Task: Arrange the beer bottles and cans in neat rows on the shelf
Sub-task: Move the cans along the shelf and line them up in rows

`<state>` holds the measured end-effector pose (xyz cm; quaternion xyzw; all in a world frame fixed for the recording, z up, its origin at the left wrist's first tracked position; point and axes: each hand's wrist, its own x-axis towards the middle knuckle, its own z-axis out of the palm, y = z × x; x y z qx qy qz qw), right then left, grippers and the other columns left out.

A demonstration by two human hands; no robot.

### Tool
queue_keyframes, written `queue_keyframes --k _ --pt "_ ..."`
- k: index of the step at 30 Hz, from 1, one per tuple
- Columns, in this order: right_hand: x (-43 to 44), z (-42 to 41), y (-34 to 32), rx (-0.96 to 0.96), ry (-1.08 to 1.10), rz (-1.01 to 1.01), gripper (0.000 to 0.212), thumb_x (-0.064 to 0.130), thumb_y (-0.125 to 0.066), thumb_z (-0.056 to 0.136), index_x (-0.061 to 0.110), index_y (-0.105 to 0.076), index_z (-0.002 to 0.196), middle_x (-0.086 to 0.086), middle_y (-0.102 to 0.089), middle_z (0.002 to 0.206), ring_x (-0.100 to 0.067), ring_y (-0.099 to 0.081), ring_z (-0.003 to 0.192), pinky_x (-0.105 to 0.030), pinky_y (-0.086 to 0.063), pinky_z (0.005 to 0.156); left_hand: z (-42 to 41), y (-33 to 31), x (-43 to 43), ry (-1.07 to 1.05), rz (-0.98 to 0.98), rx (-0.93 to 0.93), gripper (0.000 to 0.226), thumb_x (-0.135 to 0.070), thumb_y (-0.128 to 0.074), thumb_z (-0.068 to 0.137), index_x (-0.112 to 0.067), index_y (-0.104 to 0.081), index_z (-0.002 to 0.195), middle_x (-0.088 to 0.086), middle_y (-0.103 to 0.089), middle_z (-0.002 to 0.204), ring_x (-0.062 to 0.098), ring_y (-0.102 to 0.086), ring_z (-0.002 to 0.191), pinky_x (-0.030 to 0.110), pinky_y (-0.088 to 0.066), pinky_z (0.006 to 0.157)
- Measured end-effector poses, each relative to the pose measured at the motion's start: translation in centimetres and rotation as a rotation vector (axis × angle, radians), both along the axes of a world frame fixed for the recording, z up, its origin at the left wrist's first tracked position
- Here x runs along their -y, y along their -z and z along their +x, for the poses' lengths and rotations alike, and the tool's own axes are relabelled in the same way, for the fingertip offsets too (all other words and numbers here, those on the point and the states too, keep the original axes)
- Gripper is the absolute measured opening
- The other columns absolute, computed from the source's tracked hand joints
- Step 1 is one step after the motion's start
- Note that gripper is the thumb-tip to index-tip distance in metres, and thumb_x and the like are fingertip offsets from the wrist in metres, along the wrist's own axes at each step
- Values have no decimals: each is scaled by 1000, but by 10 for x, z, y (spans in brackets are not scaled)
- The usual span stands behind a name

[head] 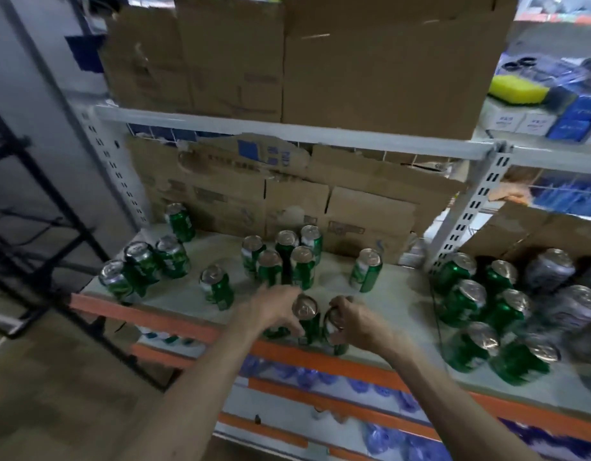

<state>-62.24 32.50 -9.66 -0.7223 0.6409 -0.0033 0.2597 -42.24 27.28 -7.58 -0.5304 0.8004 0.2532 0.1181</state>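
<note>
On the shelf (pixel 174 294), left grip (pixel 277 311) clasps one green can (pixel 308 322), right grip (pixel 357 322) a second can (pixel 335 341) (adjacent).

Green beer cans (pixel 366 272) stand upright in loose clusters on the pale shelf (pixel 407 301)

glossy green metal cans (pixel 217 289), matt cardboard boxes (pixel 370 61)

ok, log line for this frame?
left hand: grips left can | right hand: grips right can | cans at shelf front edge
</note>
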Motion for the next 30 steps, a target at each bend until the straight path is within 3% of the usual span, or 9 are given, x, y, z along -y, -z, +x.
queue_keyframes --k 2,4,7,9,11,16,21,25,30 --pt "-4 0 0 1 23 -20 61 22 -76 79 -2 -50 130 -19 -50 125 -35 -51 116 -38 -44 93 -10 4 -1 73 -50 57 80 -47 -85 69 -17 -49 135 2 -58 138 22 -50 131 52 -13 119" --pt "-7 -1 1 41 84 -28 61 23 -77 76 3 -51 127 -16 -53 123 -32 -55 109 -37 -48 88 -16 4 0 108 -98 57 73 -46 -82 73 -17 -50 132 2 -60 133 21 -52 129 55 -5 121" --pt "-10 -4 6 88 148 -56 58 27 -78 70 12 -51 120 -11 -58 115 -28 -60 97 -37 -52 79 -19 1 2 90 -84 9 64 -40 -83 74 -17 -54 126 1 -63 126 21 -58 120 47 -27 117" --pt "-11 -5 8 113 168 -75 54 29 -77 69 14 -53 115 -9 -59 111 -27 -60 93 -38 -53 77 -22 -2 4 91 -66 -18 63 -37 -85 72 -16 -56 124 2 -65 122 21 -62 110 39 -45 103" --pt "-12 -6 8 122 183 -89 51 32 -78 68 16 -55 110 -6 -62 107 -26 -61 90 -39 -53 75 -25 -4 7 93 -63 -29 64 -36 -87 70 -16 -58 124 2 -67 119 20 -65 104 37 -53 93" --pt "-12 -29 3 114 272 -87 48 39 -78 67 17 -58 105 -4 -70 99 -24 -66 83 -40 -56 72 -49 -3 18 116 -56 -62 65 -39 -88 66 -21 -61 122 -2 -69 115 18 -66 100 41 -56 88" --pt "-17 -80 -14 52 411 -148 47 45 -75 69 21 -58 106 -2 -70 96 -22 -65 80 -33 -52 66 -95 -8 26 182 -76 -160 65 -42 -89 64 -24 -64 121 -5 -70 114 16 -66 100 35 -54 84" --pt "-20 -112 -20 -10 452 -164 49 49 -75 66 21 -58 102 -4 -70 98 -28 -66 86 -35 -53 69 -127 -4 28 246 -116 -92 63 -47 -89 60 -24 -65 112 -4 -70 108 19 -67 94 38 -57 81" --pt "-23 -116 -8 -14 447 -149 52 51 -71 68 20 -57 107 -7 -70 101 -32 -66 89 -36 -54 70 -126 6 32 248 -111 -53 62 -42 -89 62 -24 -63 115 -4 -69 109 18 -66 95 29 -48 69"
